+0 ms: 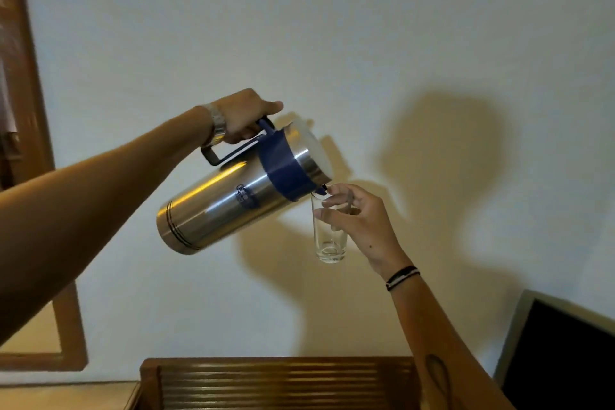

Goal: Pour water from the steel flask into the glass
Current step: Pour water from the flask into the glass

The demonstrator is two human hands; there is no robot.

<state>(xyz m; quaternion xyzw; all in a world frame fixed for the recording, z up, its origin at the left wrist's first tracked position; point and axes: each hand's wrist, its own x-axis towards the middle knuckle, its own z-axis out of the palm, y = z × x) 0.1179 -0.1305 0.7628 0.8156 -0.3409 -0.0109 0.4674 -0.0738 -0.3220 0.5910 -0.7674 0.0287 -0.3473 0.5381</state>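
Steel flask (pixel 229 196) likely heavy, so our left hand (pixel 241 120) clamps its blue handle (pixel 263 130); right hand (pixel 352 220) pinches the fragile, slippery glass (pixel 327 243) near its rim.

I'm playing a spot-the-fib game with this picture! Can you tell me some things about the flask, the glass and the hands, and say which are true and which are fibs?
1. The left hand holds the steel flask by its handle. True.
2. The glass stands on a table. False: the right hand holds it up in the air.
3. The flask is tilted with its spout at the rim of the glass. True.
4. The glass is full to the brim. False: it looks almost empty.
5. The flask has a red band near the top. False: the band is blue.
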